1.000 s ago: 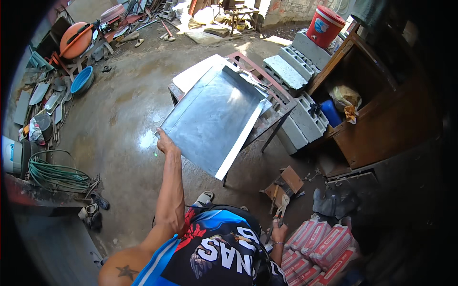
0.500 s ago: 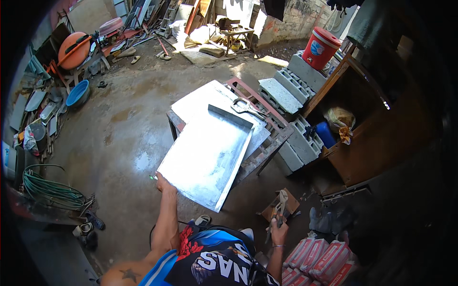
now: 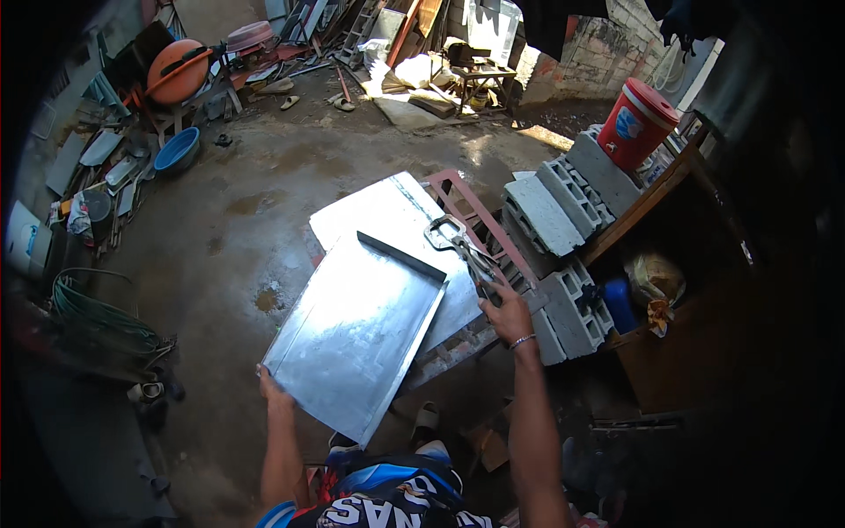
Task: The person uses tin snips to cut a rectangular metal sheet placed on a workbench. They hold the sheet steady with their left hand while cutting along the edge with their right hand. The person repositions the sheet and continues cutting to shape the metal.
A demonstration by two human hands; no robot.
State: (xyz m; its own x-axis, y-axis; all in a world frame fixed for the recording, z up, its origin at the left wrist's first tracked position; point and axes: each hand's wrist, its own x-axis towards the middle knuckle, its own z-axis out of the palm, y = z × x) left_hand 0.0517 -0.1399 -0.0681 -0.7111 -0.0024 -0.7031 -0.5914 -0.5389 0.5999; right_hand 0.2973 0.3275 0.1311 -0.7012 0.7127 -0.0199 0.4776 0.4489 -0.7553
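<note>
A shiny sheet-metal tray (image 3: 352, 330) with turned-up edges along its far and right sides lies tilted over the work table. My left hand (image 3: 275, 387) is closed on its near-left edge. My right hand (image 3: 508, 317) is wrapped around the handles of a pair of metal snips (image 3: 481, 275), which reach over the table's right side. Right beside them lies a locking C-clamp (image 3: 433, 236), its handles partly covered by the snips. Beneath the tray is a flat metal sheet (image 3: 374, 207), partly hidden by it.
The table's reddish metal frame (image 3: 480, 211) shows at the right. Concrete blocks (image 3: 546, 216) stand beyond it, with a red drink cooler (image 3: 635, 123) on top. A blue basin (image 3: 178, 150), scrap piles and a coiled green hose (image 3: 92, 308) line the left.
My right hand has risen from low beside my body to the table's right side, bringing the snips next to the clamp. The tray has shifted toward me, still held by my left hand.
</note>
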